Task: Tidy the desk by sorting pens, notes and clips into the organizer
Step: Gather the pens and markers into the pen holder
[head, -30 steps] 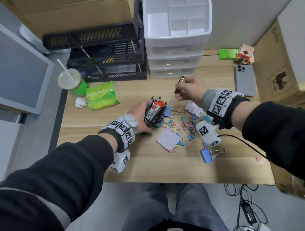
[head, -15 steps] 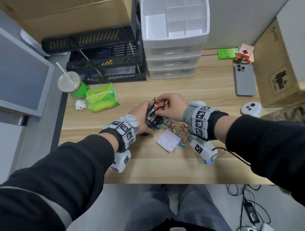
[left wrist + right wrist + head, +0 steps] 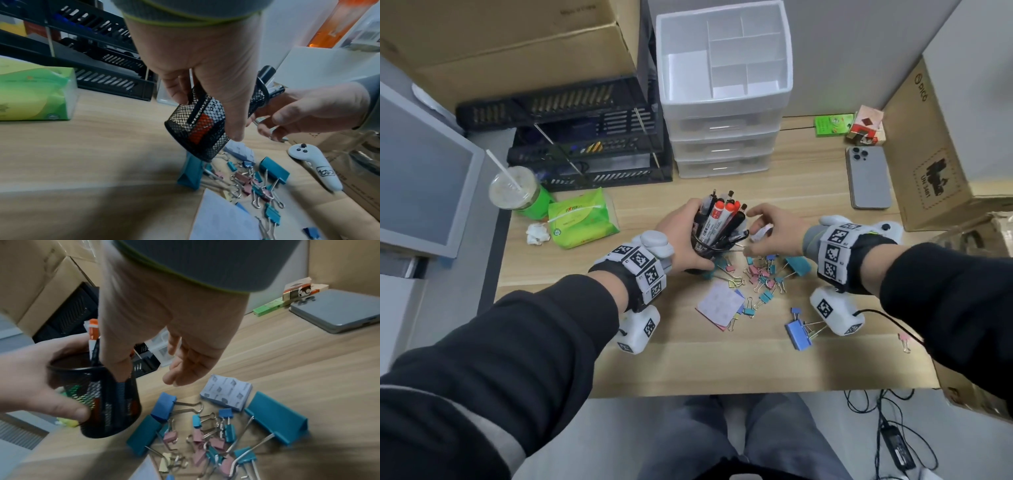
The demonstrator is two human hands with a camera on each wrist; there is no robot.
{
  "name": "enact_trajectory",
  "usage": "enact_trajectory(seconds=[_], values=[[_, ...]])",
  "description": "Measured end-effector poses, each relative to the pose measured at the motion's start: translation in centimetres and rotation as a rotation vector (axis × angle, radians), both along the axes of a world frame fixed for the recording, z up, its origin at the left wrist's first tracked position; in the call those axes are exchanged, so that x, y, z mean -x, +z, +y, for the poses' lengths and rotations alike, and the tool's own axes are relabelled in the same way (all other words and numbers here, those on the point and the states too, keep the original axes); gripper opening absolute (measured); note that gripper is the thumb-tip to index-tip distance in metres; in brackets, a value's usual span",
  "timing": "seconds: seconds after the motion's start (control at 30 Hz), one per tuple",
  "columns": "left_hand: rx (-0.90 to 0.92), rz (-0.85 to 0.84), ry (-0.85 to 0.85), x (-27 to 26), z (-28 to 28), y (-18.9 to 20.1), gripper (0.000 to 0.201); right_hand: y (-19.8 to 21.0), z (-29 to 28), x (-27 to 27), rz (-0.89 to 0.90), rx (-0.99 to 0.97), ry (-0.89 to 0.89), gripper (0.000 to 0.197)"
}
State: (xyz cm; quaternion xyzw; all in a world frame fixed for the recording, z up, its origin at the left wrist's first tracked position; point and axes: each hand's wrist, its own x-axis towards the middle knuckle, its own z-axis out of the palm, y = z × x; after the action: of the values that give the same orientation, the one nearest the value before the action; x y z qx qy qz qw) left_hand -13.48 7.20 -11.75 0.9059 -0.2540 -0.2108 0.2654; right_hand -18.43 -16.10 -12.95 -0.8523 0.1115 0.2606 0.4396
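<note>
My left hand (image 3: 683, 240) grips a black mesh pen cup (image 3: 710, 245) full of red and black pens (image 3: 719, 214), tilted just above the desk (image 3: 592, 274). In the left wrist view the cup (image 3: 197, 129) hangs over a large teal clip (image 3: 190, 172). My right hand (image 3: 760, 224) is beside the cup with relaxed fingers (image 3: 180, 369) and holds nothing; its thumb (image 3: 118, 369) is at the cup's rim (image 3: 82, 368). Coloured binder clips (image 3: 762, 274) lie scattered below it. A pale sticky-note pad (image 3: 720, 305) lies nearer me and a second note pad (image 3: 226, 391) under my right hand. The white organizer (image 3: 722, 96) stands behind.
A phone (image 3: 868, 178) and cardboard box (image 3: 935, 161) sit at the right, small packets (image 3: 849, 125) behind. Black trays (image 3: 585, 147), a drink cup (image 3: 515, 188) and green tissue pack (image 3: 582, 219) are at the left. A white controller (image 3: 314, 164) lies by the clips.
My right hand carried a pen from the back to the cup, dropped it in and let go. The left hand has raised the cup slightly.
</note>
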Motion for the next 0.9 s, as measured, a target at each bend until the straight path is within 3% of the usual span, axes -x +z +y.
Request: enact_trajectory(seconds=[0.1, 0.27, 0.5, 0.57, 0.77, 0.9], values=[[0.068, 0.013, -0.040, -0.2, -2.2, 0.8, 0.112, 1.1, 0.7, -0.1, -0.057, -0.103, -0.001, 0.078], [0.147, 0.047, -0.052, -0.5, -4.5, 1.1, 0.112, 1.4, 1.1, -0.5, -0.127, -0.238, -0.047, 0.052], [0.144, 0.073, -0.082, -1.7, -7.6, 1.4, 0.117, 0.8, -1.5, -1.3, -0.169, -0.170, -0.131, 0.076], [0.147, 0.058, -0.103, -2.3, -8.3, 1.3, 0.115, 0.9, -2.4, -1.7, -0.191, -0.169, -0.129, 0.075], [-0.040, 0.043, -0.063, -5.1, -9.4, 0.4, 0.095, 0.6, -6.9, -3.3, -0.201, -0.120, -0.187, 0.065], [-0.190, 0.078, -0.031, -7.6, -8.2, -1.1, 0.080, 0.8, -10.3, -5.3, -0.206, -0.023, -0.299, 0.047]])
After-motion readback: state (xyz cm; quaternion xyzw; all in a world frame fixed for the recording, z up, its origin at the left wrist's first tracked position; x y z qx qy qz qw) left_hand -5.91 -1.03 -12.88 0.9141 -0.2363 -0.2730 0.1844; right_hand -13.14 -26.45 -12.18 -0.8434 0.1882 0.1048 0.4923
